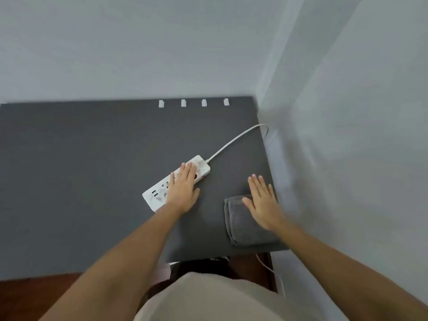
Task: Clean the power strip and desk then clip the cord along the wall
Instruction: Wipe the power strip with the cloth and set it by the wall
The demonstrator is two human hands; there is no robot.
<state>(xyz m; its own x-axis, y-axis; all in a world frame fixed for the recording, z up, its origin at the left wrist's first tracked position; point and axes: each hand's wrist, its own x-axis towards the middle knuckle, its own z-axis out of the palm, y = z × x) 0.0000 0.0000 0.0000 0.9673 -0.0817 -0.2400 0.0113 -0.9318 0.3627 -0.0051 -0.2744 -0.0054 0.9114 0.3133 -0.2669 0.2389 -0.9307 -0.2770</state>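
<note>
Nearest, the right hand (261,202) lies flat, fingers spread, on a folded grey cloth (245,225) at the desk (81,170) front right; its grip holds nothing. The left hand (183,188) presses open-palmed on the white power strip (157,195), gripping nothing. Judgement: cleaning about to start; next, gather the cloth. The strip's long axis runs diagonally, cord (234,140) end far-right. Four wall clips (183,103) stand unused.

Plain room corner, likely home or small office, dark grey desk (92,170) against bare pale walls (162,42), white power strip (159,195) on it, reddish wood floor (27,295) below
</note>
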